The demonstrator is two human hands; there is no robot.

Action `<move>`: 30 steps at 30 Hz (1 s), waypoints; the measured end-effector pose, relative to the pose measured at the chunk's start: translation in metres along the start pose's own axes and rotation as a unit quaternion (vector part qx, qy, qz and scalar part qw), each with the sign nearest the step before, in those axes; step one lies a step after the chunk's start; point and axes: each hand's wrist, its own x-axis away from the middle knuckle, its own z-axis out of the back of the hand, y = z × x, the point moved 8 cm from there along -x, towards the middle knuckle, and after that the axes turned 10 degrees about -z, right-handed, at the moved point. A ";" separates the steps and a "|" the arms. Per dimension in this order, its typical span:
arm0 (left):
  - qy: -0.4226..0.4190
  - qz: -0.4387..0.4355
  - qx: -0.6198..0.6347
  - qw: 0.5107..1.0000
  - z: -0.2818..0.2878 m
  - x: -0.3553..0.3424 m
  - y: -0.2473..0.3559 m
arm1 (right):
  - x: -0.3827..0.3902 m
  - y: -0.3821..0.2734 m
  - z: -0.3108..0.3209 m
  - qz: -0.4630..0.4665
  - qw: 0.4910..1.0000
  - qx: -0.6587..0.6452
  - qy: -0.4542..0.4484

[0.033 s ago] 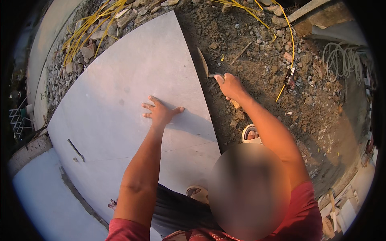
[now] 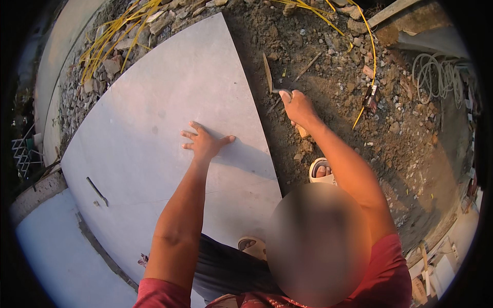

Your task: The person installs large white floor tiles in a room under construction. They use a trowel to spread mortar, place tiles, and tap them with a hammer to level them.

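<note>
My left hand (image 2: 205,141) rests with spread fingers on a large pale grey, smooth sheet (image 2: 159,92) with a curved left edge and a straight right edge. My right hand (image 2: 298,110) is closed on a trowel (image 2: 268,72), its metal blade held over the dark rubbly soil (image 2: 334,77) just beside the sheet's right edge. A short dark bar (image 2: 96,191) lies on the sheet's lower left. My sandalled feet show below, one on the soil, one on the sheet.
Yellow strands (image 2: 118,36) lie over rubble at the top left, and more cross the soil. A dark object (image 2: 371,100) sits by one strand. A pale coiled hose (image 2: 436,77) lies at the right. A pale slab (image 2: 56,231) adjoins the sheet at lower left.
My right hand and the trowel have shifted slightly to the right, the blade a little farther from the sheet's edge. My left hand stays in the same place.
</note>
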 end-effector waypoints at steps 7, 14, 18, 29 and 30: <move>0.002 0.001 0.006 1.000 0.002 0.002 0.003 | 0.026 0.031 -0.048 0.089 0.991 0.097 0.011; -0.004 -0.002 0.036 0.999 0.006 0.007 0.001 | 0.026 0.025 -0.011 0.085 0.996 0.006 0.039; 0.006 0.010 -0.003 1.000 0.002 0.009 -0.004 | 0.035 0.040 -0.037 -0.001 0.998 -0.015 -0.056; -0.016 -0.006 0.067 0.998 0.002 0.010 0.010 | 0.059 0.086 0.001 0.014 0.995 0.062 0.072; -0.012 0.004 0.055 0.998 0.003 0.009 0.004 | 0.062 0.094 0.018 -0.019 0.995 0.035 0.088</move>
